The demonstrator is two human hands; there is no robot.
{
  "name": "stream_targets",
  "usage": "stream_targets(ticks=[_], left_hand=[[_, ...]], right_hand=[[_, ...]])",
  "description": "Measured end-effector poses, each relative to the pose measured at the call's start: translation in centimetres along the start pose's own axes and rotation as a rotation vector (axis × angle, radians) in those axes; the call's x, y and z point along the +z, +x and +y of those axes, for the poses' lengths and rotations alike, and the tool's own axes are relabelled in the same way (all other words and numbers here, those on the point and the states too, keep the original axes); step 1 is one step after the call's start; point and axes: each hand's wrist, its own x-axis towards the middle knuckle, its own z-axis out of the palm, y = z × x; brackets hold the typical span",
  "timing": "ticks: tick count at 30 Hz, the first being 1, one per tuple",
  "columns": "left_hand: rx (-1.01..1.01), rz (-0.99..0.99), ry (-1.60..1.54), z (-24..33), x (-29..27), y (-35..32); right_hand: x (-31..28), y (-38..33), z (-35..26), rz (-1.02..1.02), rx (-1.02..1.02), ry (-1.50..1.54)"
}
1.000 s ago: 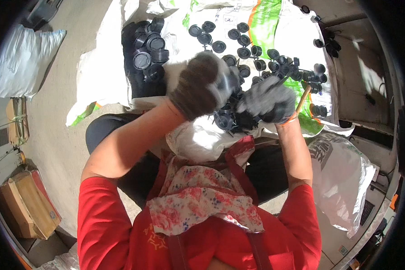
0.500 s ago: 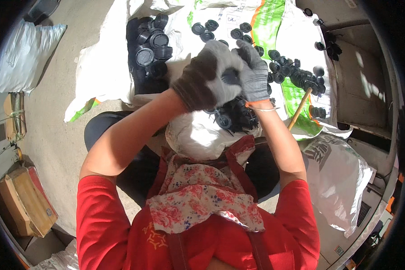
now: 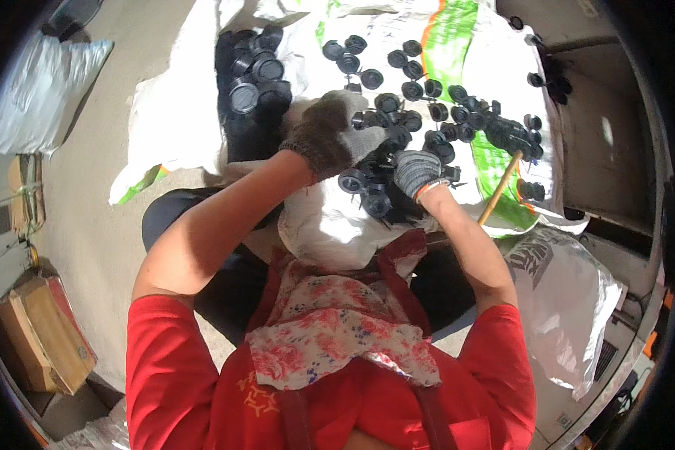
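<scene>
My left hand [image 3: 328, 133], in a grey and white work glove, is above the middle of the heap. Its thumb and fingers close around a round black plastic cap [image 3: 358, 120], partly hidden by the glove. My right hand [image 3: 418, 171], in a grey striped glove, is lower and to the right. Its fingers curl down against a dense pile of black caps [image 3: 375, 201], and what they grip is hidden. More loose black caps [image 3: 440, 147], some with thin stems, lie just beyond the right hand.
A black container with stacked caps [image 3: 243, 97] stands to the left. White and green sacking [image 3: 450, 45] lies under the scattered caps. A wooden stick [image 3: 500, 187] slants at the right, near a clear plastic bag [image 3: 566, 300]. Cardboard boxes [image 3: 45, 334] sit far left.
My hands were together above the pile around a black part; now they are apart. The right hand has come down toward me onto the pile, and the left has shifted slightly left.
</scene>
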Motion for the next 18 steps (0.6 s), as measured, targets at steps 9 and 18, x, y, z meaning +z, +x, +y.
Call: stream_targets(ticks=[9, 18], left_hand=[[-0.537, -0.343, -0.359, -0.2, 2.7, 1.3], [-0.250, -0.262, -0.869, 3.0, 3.4, 1.5]], right_hand=[[-8.5, -5.0, -2.0, 0.270, -0.084, 0.218], [-6.4, -4.2, 0.0, 0.648, -0.214, 0.412]])
